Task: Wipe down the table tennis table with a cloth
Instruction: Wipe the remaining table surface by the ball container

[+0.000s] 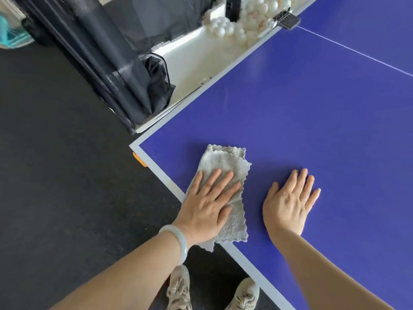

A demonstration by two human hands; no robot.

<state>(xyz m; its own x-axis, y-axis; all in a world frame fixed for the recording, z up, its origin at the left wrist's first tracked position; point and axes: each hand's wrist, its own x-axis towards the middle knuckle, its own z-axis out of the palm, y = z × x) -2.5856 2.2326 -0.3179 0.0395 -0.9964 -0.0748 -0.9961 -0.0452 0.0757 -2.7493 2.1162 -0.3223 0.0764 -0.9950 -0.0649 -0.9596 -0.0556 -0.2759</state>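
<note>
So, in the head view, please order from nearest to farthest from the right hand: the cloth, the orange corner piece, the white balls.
1. Cloth, just left of the right hand, under the left hand.
2. Orange corner piece, at the table's near left corner.
3. White balls, far ahead, off the left edge.

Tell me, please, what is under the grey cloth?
The blue table, near its corner; the cloth overhangs the near edge. The left hand lies flat on top. The surface beneath is hidden.
</note>
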